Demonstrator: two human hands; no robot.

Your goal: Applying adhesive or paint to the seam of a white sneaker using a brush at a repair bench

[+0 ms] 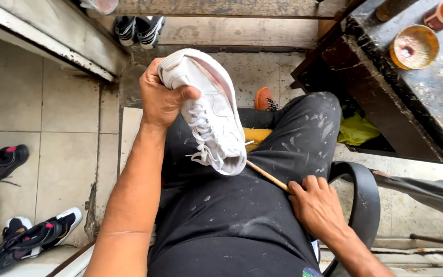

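My left hand (161,97) grips a white lace-up sneaker (210,110) by its heel end and holds it up over my lap, toe pointing down toward me, laces hanging loose. My right hand (316,205) rests on my right thigh and pinches a thin wooden stick (267,176), whose far end runs under the sneaker toward a yellow patch behind the shoe. I sit in black trousers spattered with pale paint.
A dark worn workbench (385,97) stands at the right with a round open tin (414,47) of paste. A black chair armrest (362,195) curves by my right hip. Black sneakers (1,163) lie on the tiled floor at left; an orange shoe (264,98) is ahead.
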